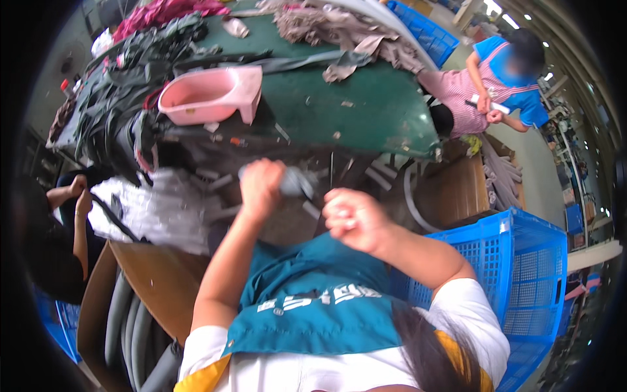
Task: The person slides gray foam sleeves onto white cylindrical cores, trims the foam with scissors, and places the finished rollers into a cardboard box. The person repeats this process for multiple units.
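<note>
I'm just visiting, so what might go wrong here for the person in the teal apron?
The left hand grips a grey piece; it might slip and fall among the scraps below.

Dark strips lie tangled by the pink tub and droop over the table edge, so a tug on one could perhaps shift the tub.

The right elbow overlaps the blue crate in this view, so it may bump it, though the gap is hard to judge.

Grey item (297, 181) in left hand (263, 188): blurred, partly hidden by grip, kind indistinct. Right hand (356, 221): fist interior hidden. Grey tubes (135, 330), lower left: cut off by bottom edge.
</note>
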Demonstrator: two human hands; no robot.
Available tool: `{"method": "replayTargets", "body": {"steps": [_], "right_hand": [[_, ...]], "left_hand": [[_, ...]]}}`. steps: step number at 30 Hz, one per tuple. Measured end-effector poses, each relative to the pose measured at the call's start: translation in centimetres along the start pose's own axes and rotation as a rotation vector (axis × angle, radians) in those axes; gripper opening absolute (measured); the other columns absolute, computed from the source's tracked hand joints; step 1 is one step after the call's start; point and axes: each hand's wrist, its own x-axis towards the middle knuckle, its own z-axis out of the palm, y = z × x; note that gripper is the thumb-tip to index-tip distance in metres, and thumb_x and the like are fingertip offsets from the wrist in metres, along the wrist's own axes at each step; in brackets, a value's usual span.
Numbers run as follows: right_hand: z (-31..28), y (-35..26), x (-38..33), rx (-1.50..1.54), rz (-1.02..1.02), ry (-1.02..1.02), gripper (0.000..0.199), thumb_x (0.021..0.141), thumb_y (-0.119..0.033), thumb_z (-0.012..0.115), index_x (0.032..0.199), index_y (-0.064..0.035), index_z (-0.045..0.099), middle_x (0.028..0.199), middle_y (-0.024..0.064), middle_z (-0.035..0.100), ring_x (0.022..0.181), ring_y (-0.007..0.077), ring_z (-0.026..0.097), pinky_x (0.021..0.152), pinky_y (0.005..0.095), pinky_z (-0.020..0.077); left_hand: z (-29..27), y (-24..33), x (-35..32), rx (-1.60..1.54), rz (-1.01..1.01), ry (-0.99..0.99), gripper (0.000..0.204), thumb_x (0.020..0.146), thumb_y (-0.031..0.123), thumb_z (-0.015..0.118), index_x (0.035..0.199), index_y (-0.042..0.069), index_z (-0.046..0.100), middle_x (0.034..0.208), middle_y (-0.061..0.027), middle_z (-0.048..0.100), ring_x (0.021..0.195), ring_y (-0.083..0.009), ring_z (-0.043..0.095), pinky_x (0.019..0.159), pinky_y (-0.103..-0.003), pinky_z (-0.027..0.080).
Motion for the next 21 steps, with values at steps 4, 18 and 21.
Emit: {"method": "replayTargets", "body": {"steps": [4,18,21], "right_hand": [[2.3,-2.3,-5.1,-0.208,-0.423,-0.202,0.022,0.091,-0.010,0.054,0.078,-0.0139,0.037,0.058,-0.0030,0.040,0.044,0.0061,0.040,0.048,0.0243,0.0470],[4.3,0.6,1.0,-1.954,-1.094,0.337,0.016,0.078,-0.016,0.072,0.084,-0.0072,0.060,0.072,0.0068,0.064,0.061,0.0264,0.064,0.051,0.0358,0.0493],[4.1,1.1,1.9,-1.936,-1.158,0.426,0.018,0.078,-0.017,0.071,0.087,-0.0071,0.060,0.075,0.0066,0.065,0.063,0.0272,0.065,0.052,0.0363,0.0503]], "left_hand": [[-3.1,-3.8,-1.8,-0.229,-0.405,0.161,0.041,0.058,-0.010,0.070,0.095,0.004,0.060,0.088,-0.0130,0.063,0.082,-0.0312,0.065,0.074,-0.033,0.051],[-2.6,1.9,0.5,-0.254,-0.119,0.163,0.037,0.055,0.004,0.074,0.089,0.007,0.061,0.080,-0.0077,0.059,0.073,-0.0289,0.060,0.065,-0.036,0.048],[-2.5,1.9,0.6,-0.218,-0.109,0.169,0.037,0.055,0.004,0.073,0.089,0.007,0.061,0.079,-0.0074,0.059,0.073,-0.0286,0.060,0.066,-0.036,0.049]]}}
